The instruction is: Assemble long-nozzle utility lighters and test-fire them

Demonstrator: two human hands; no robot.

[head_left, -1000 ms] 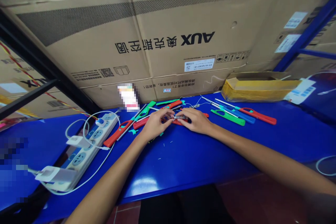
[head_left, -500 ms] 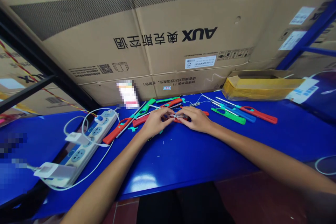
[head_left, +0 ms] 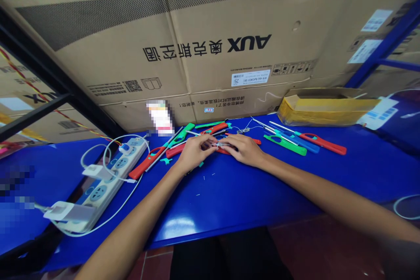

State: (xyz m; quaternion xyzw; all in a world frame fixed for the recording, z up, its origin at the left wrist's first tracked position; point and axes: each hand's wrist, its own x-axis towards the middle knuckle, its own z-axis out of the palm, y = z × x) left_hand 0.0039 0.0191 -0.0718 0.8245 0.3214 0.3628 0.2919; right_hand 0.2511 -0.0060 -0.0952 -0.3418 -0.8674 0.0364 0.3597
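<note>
My left hand [head_left: 196, 152] and my right hand [head_left: 244, 148] meet over the blue table [head_left: 229, 197]. Both are closed, with fingertips pinched around a small, thin part [head_left: 220, 144] that is too small to name. Under and behind them lie red and green plastic pieces. To the left is a red and green lighter [head_left: 151, 161] with a metal rod beside it, and a small green piece [head_left: 166, 161]. On the right rest a green lighter body [head_left: 285, 144], a blue one [head_left: 306, 142] and a red lighter [head_left: 323, 142] with metal rods.
A white power strip [head_left: 111, 186] with plugs and cables lies at the left. A yellow-taped cardboard box [head_left: 324, 110] stands at the back right. Large cardboard [head_left: 210, 17] rises behind the table. A phone [head_left: 160, 117] leans against it. Tiny white bits lie near the hands.
My right fingers have shifted very slightly around the small part. Otherwise both hands and the pieces on the table stay in the same places.
</note>
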